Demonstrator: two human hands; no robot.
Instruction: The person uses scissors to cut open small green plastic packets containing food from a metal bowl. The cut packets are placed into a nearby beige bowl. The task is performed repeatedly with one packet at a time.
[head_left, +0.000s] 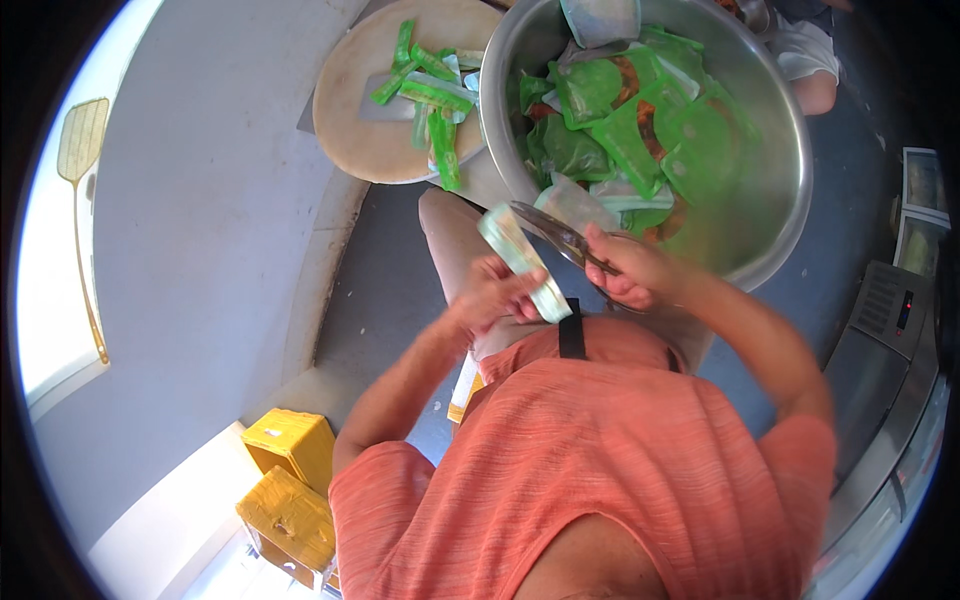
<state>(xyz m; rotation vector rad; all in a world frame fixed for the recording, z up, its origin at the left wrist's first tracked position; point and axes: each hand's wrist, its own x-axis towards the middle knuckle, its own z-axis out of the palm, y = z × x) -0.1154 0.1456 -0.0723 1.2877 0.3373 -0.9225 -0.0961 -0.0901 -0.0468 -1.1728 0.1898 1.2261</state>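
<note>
Between the thumb and fingers of my left hand (499, 292) is a narrow pale strip of plastic packaging (525, 262), slanting across in front of my lap. My right hand (626, 270) grips a pair of dark metal scissors (559, 232), whose blades point up and left, close to the strip. Whether the blades touch it I cannot tell. Just beyond my right hand stands a large stainless steel basin (797, 161) holding several green plastic food pouches (630, 135). A pale pouch (577, 201) lies at the basin's near side, partly behind the scissors.
Left of the basin, a round board (341, 112) carries several green and pale cut strips (444, 142). Yellow boxes (289, 517) stand at lower left. A fly swatter (79, 157) hangs by the left wall. A metal appliance (874, 360) is at right. Another person's leg (814, 90) shows beyond the basin.
</note>
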